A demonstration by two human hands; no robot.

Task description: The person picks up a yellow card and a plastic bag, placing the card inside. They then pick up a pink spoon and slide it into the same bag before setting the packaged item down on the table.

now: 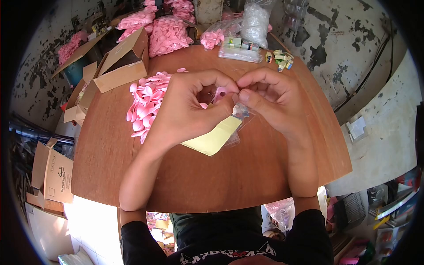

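Note:
My left hand [187,104] is closed in a pinch around a small pink piece with a dark round hole [220,94]; the fingers cover much of it. Fingertips of my right hand [276,99] are pressed together and meet those of the left. What the right fingertips hold, if anything, is hidden. Below the hands, a pale yellow sheet [214,138] lies on the table, with clear plastic bags [240,110] beside and partly under it. To the left of my left hand is a loose heap of pink plastic spoons [148,104].
Around the brown table [221,181], an open cardboard box [121,73] stands at the back left. Bags of pink pieces [170,35] sit behind it. A clear plastic bundle [240,54] and several small boxes [282,59] lie at the back right.

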